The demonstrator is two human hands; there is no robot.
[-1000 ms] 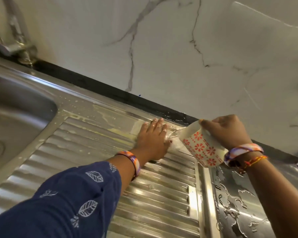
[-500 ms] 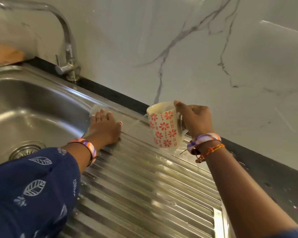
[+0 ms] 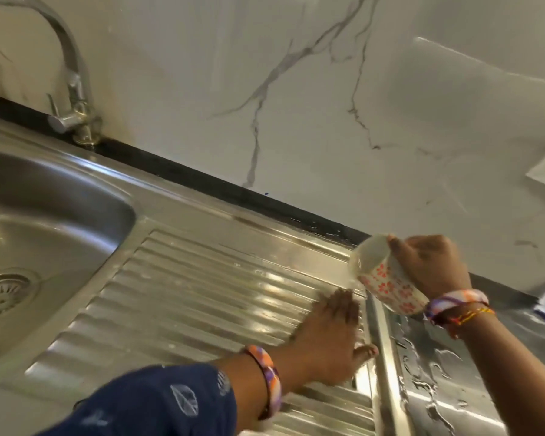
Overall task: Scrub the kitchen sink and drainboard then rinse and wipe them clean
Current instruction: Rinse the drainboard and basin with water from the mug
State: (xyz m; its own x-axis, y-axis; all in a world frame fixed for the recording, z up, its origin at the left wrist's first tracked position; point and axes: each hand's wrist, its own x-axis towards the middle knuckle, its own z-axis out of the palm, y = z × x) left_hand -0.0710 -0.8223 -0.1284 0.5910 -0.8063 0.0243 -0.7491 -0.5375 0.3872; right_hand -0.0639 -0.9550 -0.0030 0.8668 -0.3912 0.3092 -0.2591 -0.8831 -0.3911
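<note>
- The drainboard [image 3: 208, 297] lies right of the sink [image 3: 44, 215], its ribs running lengthwise toward the basin.
- The left hand [image 3: 328, 338] rests flat and open at the ribs' far right end, nearest the raised rim.
- The right hand's grip is closed on a tilted floral mug [image 3: 387, 278], its mouth just above and beyond those fingers.
- Open room for sweeping lies leftward; the wet surface [image 3: 447, 372] sits past the rim.

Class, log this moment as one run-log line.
phase: rinse | right hand: tips floral mug, pouring | left hand: flat on drainboard
</note>
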